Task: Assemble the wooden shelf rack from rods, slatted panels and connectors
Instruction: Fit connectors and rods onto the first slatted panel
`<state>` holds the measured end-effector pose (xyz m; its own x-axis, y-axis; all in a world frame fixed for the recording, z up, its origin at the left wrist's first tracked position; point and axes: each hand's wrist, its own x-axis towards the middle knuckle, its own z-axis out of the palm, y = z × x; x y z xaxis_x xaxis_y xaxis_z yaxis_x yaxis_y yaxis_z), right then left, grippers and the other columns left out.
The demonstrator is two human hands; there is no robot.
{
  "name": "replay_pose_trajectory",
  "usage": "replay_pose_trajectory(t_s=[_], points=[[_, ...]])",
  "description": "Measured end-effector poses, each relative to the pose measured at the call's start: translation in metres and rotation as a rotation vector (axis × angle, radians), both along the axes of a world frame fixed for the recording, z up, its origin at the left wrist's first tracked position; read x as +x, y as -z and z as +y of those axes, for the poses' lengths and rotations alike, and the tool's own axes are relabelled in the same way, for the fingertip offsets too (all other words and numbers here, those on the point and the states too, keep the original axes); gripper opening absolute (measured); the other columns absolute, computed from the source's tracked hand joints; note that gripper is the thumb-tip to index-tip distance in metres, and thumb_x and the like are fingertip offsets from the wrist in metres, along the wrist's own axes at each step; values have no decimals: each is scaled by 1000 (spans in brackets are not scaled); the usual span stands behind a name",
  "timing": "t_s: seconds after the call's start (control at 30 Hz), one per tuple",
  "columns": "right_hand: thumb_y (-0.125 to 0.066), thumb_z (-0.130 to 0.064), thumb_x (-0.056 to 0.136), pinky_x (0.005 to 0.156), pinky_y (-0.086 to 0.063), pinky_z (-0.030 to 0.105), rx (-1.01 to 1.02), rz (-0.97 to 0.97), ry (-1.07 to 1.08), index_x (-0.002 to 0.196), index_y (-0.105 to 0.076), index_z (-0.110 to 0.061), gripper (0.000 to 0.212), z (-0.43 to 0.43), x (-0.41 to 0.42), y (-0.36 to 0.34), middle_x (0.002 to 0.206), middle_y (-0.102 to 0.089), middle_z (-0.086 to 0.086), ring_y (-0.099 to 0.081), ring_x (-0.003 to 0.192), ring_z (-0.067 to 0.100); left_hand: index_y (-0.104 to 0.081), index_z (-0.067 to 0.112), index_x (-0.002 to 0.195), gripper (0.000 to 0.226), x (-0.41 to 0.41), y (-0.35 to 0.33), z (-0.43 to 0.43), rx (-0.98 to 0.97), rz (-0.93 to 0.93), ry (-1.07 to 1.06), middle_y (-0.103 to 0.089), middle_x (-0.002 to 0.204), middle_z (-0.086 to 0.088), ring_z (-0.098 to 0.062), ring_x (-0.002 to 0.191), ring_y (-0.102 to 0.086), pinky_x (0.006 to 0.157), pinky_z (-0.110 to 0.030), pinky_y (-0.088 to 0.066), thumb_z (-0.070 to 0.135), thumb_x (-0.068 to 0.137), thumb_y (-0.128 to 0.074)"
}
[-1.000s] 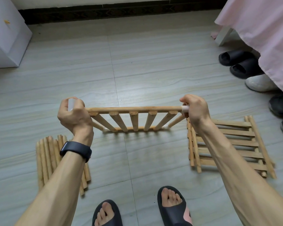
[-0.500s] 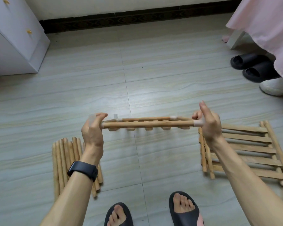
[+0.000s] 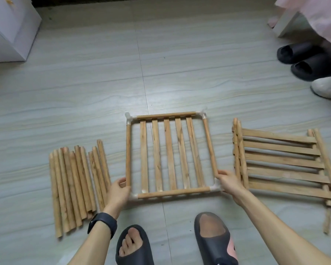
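A square shelf frame (image 3: 168, 155) lies flat, low over the floor in front of me: several slats inside four rods, joined by translucent white corner connectors (image 3: 203, 116). My left hand (image 3: 118, 192) grips its near left corner, fingers curled round the left rod. My right hand (image 3: 227, 182) holds the near right corner at the connector. A bundle of loose rods (image 3: 76, 180) lies on the floor to the left. Stacked slatted panels (image 3: 283, 165) lie to the right.
My two feet in black slippers (image 3: 212, 240) stand just below the frame. A white cabinet (image 3: 10, 29) is at the far left. Black slippers (image 3: 302, 56) and a white shoe (image 3: 327, 87) sit at the far right under pink cloth (image 3: 321, 18).
The frame was held upright on edge between my hands; it has swung down to lie flat near the floor, and my hands shifted to its near corners.
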<state>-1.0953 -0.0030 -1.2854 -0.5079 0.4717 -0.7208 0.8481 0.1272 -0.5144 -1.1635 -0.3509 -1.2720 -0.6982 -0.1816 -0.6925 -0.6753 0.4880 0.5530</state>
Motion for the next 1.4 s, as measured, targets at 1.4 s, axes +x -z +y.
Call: replay_pose_trajectory(t_s=[1.4], points=[[-54,-15,95,86,-47,40,487,-203,-431,128,-46,-3,36,4,-63,-3,125,-61,22,-59,114,42,-44,20,139,38,-41,-10,16,-575,219,632,-61,125,-9,-30,108,-59,76,-38,-48,37,105,-42]])
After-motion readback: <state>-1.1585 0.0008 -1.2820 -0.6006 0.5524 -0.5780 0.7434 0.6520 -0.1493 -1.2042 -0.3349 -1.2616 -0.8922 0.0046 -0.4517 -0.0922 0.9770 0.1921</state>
